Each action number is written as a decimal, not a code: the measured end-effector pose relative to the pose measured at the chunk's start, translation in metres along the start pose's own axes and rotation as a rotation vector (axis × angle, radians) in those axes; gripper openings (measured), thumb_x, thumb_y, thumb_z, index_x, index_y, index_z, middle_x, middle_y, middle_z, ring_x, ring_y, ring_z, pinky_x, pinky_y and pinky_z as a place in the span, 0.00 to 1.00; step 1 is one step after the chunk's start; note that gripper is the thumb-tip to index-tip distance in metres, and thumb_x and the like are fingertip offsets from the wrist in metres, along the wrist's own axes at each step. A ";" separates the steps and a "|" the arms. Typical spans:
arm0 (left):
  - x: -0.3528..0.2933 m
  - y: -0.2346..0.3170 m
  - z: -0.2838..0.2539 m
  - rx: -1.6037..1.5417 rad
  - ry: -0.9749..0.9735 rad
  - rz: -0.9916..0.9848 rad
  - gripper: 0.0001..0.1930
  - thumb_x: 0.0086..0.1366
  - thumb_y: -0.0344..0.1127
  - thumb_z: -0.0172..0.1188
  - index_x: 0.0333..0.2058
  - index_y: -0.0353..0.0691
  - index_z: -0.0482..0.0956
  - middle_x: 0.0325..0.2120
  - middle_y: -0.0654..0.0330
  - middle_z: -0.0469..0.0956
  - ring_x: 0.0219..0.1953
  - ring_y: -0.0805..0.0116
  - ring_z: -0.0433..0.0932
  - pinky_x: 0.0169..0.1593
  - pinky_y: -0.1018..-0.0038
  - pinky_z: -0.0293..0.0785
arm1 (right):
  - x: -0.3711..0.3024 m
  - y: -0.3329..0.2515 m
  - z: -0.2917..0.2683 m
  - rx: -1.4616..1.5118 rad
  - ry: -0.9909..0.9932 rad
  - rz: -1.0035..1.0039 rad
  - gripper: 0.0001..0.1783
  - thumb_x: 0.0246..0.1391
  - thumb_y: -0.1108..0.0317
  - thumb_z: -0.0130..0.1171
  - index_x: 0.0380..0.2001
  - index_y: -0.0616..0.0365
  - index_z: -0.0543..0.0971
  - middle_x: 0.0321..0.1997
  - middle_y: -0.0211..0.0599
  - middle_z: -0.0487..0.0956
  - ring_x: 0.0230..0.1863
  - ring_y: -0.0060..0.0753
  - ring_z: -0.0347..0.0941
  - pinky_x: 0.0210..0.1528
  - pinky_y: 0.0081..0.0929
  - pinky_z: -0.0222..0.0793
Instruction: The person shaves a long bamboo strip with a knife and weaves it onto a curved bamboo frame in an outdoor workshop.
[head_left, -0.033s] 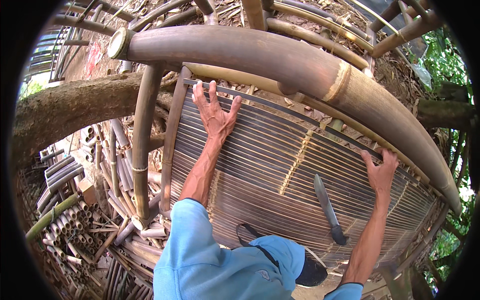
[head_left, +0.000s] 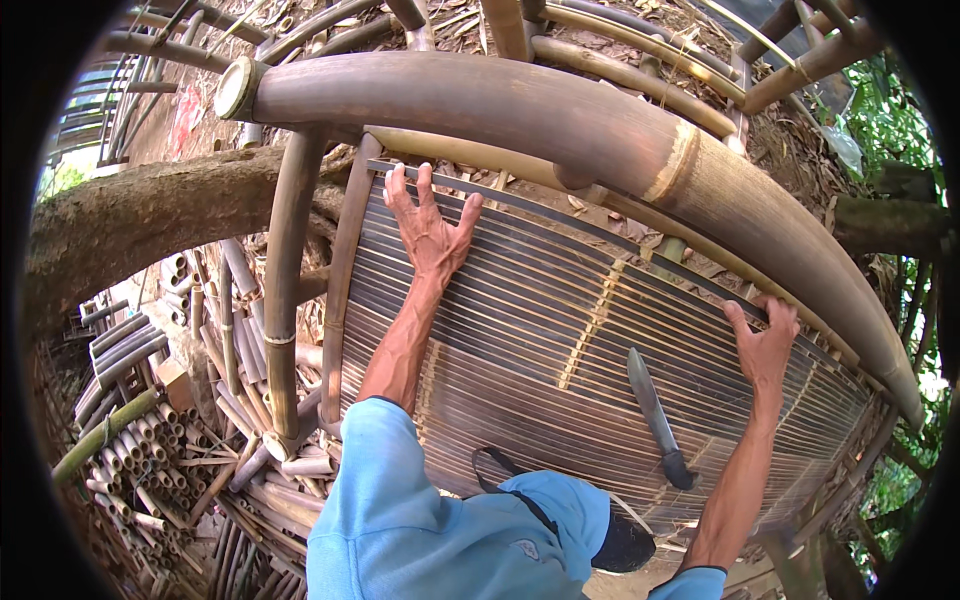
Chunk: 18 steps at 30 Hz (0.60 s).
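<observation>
A slatted bamboo bench seat (head_left: 520,300) spreads beneath both arms. Along its far edge runs a dark, narrow bamboo slat (head_left: 600,232), with a gap beyond it. My left hand (head_left: 432,238) rests near the slat's left end, fingers spread and fingertips over it, the thumb stretched to the right. Toward the slat's right end, my right hand (head_left: 766,345) has its fingers curled over the far edge and its thumb on the near side. A knife (head_left: 652,405) with a dark handle lies on the slats between the arms, nearer the right forearm, touched by neither hand.
A thick bamboo pole (head_left: 480,95) arches across the far side above the seat, joined to an upright bamboo post (head_left: 290,290) at left. Cut bamboo pieces (head_left: 135,440) are heaped at lower left. A tree trunk (head_left: 150,225) lies beyond them. More bamboo framing (head_left: 640,75) stands behind.
</observation>
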<state>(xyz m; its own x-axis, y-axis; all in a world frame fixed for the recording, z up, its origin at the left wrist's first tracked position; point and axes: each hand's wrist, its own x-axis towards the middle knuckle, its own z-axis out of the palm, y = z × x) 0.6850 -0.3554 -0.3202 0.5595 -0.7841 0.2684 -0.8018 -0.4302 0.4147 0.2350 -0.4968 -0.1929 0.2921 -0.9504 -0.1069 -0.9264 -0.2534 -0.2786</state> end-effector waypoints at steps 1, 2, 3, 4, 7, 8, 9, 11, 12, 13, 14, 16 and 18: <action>-0.001 0.000 0.001 -0.003 -0.001 0.002 0.43 0.62 0.65 0.63 0.66 0.45 0.61 0.67 0.37 0.49 0.72 0.35 0.47 0.71 0.40 0.50 | -0.001 -0.002 -0.006 -0.006 -0.033 0.027 0.27 0.51 0.45 0.74 0.33 0.61 0.81 0.39 0.40 0.79 0.51 0.45 0.69 0.60 0.46 0.57; -0.002 0.002 0.002 -0.023 -0.003 0.001 0.43 0.61 0.65 0.64 0.65 0.45 0.61 0.65 0.38 0.50 0.71 0.35 0.48 0.69 0.39 0.53 | -0.003 -0.002 -0.009 -0.014 -0.004 0.013 0.27 0.48 0.46 0.75 0.31 0.61 0.79 0.36 0.39 0.77 0.47 0.44 0.69 0.58 0.43 0.58; -0.002 0.003 0.003 -0.044 -0.005 0.000 0.42 0.60 0.65 0.65 0.64 0.45 0.61 0.64 0.39 0.51 0.69 0.35 0.50 0.68 0.39 0.55 | -0.004 -0.002 -0.012 -0.015 -0.002 0.016 0.27 0.48 0.46 0.75 0.31 0.61 0.79 0.36 0.39 0.77 0.47 0.44 0.69 0.58 0.43 0.58; -0.001 0.003 0.005 -0.047 -0.006 0.003 0.42 0.60 0.65 0.65 0.64 0.45 0.61 0.64 0.39 0.51 0.69 0.35 0.50 0.68 0.39 0.55 | -0.005 -0.001 -0.015 -0.014 -0.008 0.037 0.27 0.47 0.46 0.76 0.30 0.61 0.79 0.35 0.39 0.76 0.46 0.44 0.69 0.57 0.43 0.59; 0.002 0.002 -0.003 0.000 -0.038 0.051 0.43 0.58 0.63 0.66 0.61 0.40 0.60 0.60 0.40 0.52 0.66 0.37 0.53 0.64 0.42 0.61 | -0.006 -0.004 -0.020 0.008 -0.001 0.043 0.28 0.46 0.46 0.77 0.29 0.61 0.79 0.32 0.38 0.74 0.44 0.43 0.69 0.56 0.41 0.60; 0.001 0.002 -0.001 -0.004 -0.042 0.052 0.43 0.58 0.63 0.66 0.61 0.40 0.60 0.60 0.40 0.52 0.66 0.37 0.53 0.64 0.42 0.61 | -0.007 -0.005 -0.020 0.006 0.016 0.029 0.28 0.45 0.46 0.77 0.28 0.61 0.79 0.31 0.38 0.74 0.43 0.42 0.69 0.55 0.41 0.60; 0.000 0.001 -0.001 -0.012 -0.047 0.041 0.43 0.58 0.62 0.66 0.61 0.38 0.60 0.59 0.40 0.53 0.65 0.38 0.54 0.63 0.42 0.61 | -0.007 -0.005 -0.019 0.003 0.015 0.032 0.28 0.45 0.46 0.77 0.28 0.61 0.79 0.31 0.38 0.74 0.43 0.42 0.69 0.55 0.41 0.60; 0.000 0.001 0.000 -0.018 -0.052 0.031 0.44 0.57 0.61 0.67 0.61 0.37 0.60 0.59 0.40 0.53 0.65 0.38 0.55 0.63 0.43 0.62 | -0.007 -0.006 -0.015 0.013 -0.004 0.035 0.28 0.46 0.45 0.77 0.26 0.61 0.78 0.30 0.37 0.73 0.42 0.42 0.69 0.55 0.43 0.60; 0.000 0.001 0.000 -0.013 -0.044 0.034 0.44 0.57 0.60 0.67 0.61 0.36 0.60 0.59 0.39 0.53 0.65 0.38 0.55 0.63 0.43 0.62 | -0.007 -0.005 -0.014 0.015 -0.003 0.034 0.28 0.46 0.45 0.77 0.26 0.61 0.78 0.30 0.37 0.73 0.42 0.42 0.69 0.55 0.43 0.60; 0.001 0.000 -0.001 -0.006 -0.036 0.036 0.44 0.56 0.59 0.67 0.61 0.36 0.60 0.59 0.39 0.53 0.64 0.37 0.55 0.63 0.43 0.62 | -0.006 -0.004 -0.013 0.006 -0.008 0.036 0.28 0.46 0.45 0.77 0.27 0.61 0.79 0.31 0.38 0.75 0.43 0.43 0.69 0.56 0.44 0.60; 0.000 0.001 0.000 -0.009 -0.038 0.034 0.44 0.56 0.59 0.67 0.61 0.36 0.60 0.59 0.39 0.53 0.64 0.37 0.55 0.63 0.43 0.62 | -0.007 -0.002 -0.011 -0.008 -0.014 0.040 0.28 0.47 0.45 0.76 0.28 0.61 0.80 0.33 0.39 0.76 0.44 0.44 0.70 0.56 0.45 0.60; -0.001 0.000 0.001 -0.007 -0.047 -0.006 0.41 0.57 0.58 0.66 0.60 0.37 0.62 0.60 0.40 0.54 0.66 0.38 0.54 0.67 0.42 0.57 | -0.007 0.000 0.005 0.053 -0.007 0.019 0.28 0.48 0.45 0.76 0.30 0.62 0.82 0.35 0.41 0.78 0.45 0.45 0.71 0.57 0.46 0.60; 0.003 0.006 -0.003 0.058 -0.088 0.044 0.39 0.58 0.58 0.65 0.59 0.38 0.64 0.61 0.41 0.55 0.68 0.39 0.52 0.69 0.41 0.53 | -0.006 0.006 0.018 0.089 -0.053 0.016 0.28 0.50 0.46 0.74 0.37 0.64 0.85 0.42 0.48 0.81 0.50 0.48 0.73 0.61 0.46 0.59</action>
<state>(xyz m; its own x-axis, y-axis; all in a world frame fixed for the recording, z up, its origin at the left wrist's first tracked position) 0.6824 -0.3595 -0.3140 0.5049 -0.8381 0.2067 -0.8374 -0.4174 0.3529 0.2322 -0.4890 -0.2105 0.2916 -0.9428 -0.1618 -0.9070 -0.2188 -0.3597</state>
